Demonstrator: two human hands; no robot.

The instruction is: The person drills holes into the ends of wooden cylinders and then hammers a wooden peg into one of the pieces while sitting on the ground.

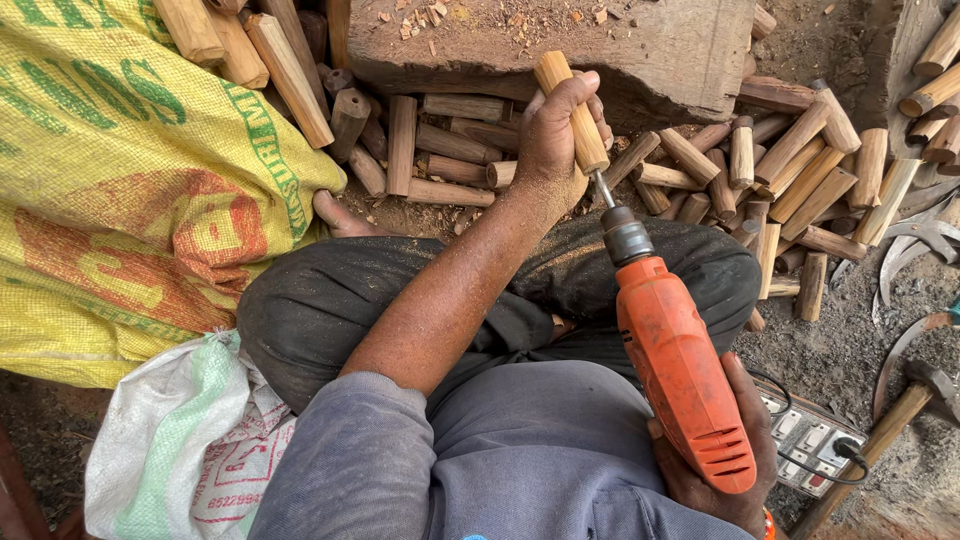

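My left hand (553,135) grips a pale round wooden handle (572,113), held tilted above my lap. My right hand (725,455) holds an orange electric drill (680,370) from below. The drill's bit (605,190) points up into the lower end of the wooden handle. I sit cross-legged in dark trousers, with a bare foot showing beside the yellow sack.
Several cut wooden sticks (790,160) lie heaped on the ground ahead and to the right. A thick wooden block (660,50) stands behind them. A yellow woven sack (120,170) and a white sack (180,450) lie left. A switch board (810,445), hammer (900,420) and curved metal blades (915,250) are right.
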